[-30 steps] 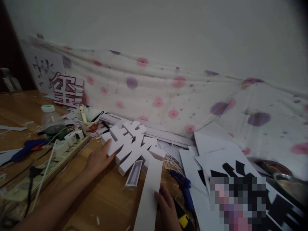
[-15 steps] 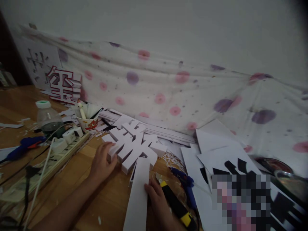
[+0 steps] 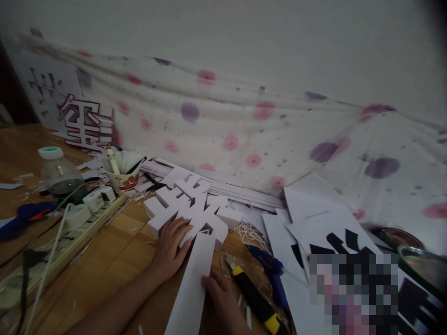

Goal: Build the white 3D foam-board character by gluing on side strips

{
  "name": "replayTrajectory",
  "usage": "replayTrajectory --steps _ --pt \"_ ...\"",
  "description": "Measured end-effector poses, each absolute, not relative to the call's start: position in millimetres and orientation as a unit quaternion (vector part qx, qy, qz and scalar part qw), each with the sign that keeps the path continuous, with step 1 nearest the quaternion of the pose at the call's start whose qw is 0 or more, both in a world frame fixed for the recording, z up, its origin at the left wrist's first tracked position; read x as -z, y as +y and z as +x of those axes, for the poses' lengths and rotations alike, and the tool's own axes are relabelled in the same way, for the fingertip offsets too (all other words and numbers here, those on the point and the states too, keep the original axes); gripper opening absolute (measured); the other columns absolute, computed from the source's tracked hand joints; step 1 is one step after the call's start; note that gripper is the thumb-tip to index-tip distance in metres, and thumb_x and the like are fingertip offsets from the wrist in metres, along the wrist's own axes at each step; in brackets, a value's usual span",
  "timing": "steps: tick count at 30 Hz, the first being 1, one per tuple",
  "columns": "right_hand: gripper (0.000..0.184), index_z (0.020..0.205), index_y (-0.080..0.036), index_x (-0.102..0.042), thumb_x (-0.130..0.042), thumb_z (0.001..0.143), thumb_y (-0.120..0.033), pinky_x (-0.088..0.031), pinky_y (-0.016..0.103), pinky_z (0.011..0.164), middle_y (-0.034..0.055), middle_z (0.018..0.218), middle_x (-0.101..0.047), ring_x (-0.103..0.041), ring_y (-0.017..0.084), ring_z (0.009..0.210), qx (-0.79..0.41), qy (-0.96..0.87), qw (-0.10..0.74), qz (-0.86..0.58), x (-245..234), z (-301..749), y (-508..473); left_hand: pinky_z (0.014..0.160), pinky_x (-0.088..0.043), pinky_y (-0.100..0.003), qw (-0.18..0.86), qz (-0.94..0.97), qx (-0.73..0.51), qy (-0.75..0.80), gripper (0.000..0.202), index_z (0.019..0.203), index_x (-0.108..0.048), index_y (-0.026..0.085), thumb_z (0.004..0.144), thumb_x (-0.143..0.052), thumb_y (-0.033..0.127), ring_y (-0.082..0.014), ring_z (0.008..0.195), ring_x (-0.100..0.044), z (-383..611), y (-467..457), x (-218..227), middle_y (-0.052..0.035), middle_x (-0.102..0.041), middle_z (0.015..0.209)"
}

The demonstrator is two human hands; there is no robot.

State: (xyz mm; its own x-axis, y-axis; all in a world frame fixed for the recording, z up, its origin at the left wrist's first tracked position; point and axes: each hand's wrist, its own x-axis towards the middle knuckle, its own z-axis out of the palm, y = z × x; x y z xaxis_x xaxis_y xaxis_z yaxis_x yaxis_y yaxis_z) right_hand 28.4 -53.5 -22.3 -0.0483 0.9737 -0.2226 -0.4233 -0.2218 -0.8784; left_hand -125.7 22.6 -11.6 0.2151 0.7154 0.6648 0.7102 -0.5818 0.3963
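Though a cutter (image 3: 255,301) crowds it, the right hand (image 3: 225,297) grips a strip's (image 3: 190,291) edge.

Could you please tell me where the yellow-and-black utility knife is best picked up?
Probably by the black middle of its handle, from above and the near end: the utility knife lies slanting, handle toward the person, blade end pointing away.
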Motion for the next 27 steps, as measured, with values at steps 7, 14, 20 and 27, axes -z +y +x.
replayTrajectory --steps 7,14,20,27 --pt "0.014 0.074 -0.022 -0.069 -0.063 0.063 -0.029 -0.047 0.032 0.062 -0.0008 0.062 -0.065 -0.061 0.021 0.066 -0.71 -0.268 0.503 -0.413 4 30 -56 0.103 -0.034 -0.048 0.033 0.782 -0.438 0.442 0.035 0.118 -0.05 0.024 0.083 -0.051 0.029 -0.026 0.123 -0.041 -124 19 12 -0.0081 -0.052 0.125" --pt "0.012 0.075 -0.024 -0.069 -0.064 0.065 -0.029 -0.048 0.034 0.065 0.0006 0.068 -0.067 -0.062 0.024 0.072 -0.714 -0.261 0.499 -0.416 -3 30 -58 0.101 -0.036 -0.047 0.047 0.775 -0.445 0.447 0.035 0.117 -0.05 0.024 0.083 -0.051 0.03 -0.0261 0.121 -0.043 -123 18 11 -0.0081 -0.054 0.123" --pt "0.017 0.069 -0.025 -0.07 -0.069 0.065 -0.042 -0.048 0.036 0.07 0.0023 0.069 -0.068 -0.062 0.026 0.079 -0.664 -0.303 0.496 -0.471 4 36 -55 0.101 -0.036 -0.047 0.048 0.772 -0.45 0.447 0.036 0.117 -0.048 0.023 0.082 -0.052 0.029 -0.0264 0.121 -0.043 -122 19 11 -0.0087 -0.054 0.123" --pt "0.019 0.072 -0.025 -0.072 -0.073 0.062 -0.041 -0.048 0.034 0.073 0.0023 0.079 -0.07 -0.062 0.024 0.085 -0.63 -0.314 0.499 -0.506 7 40 -54 0.101 -0.035 -0.049 0.052 0.768 -0.455 0.447 0.037 0.118 -0.047 0.024 0.082 -0.051 0.03 -0.0271 0.122 -0.042 -121 19 14 -0.0083 -0.053 0.124"
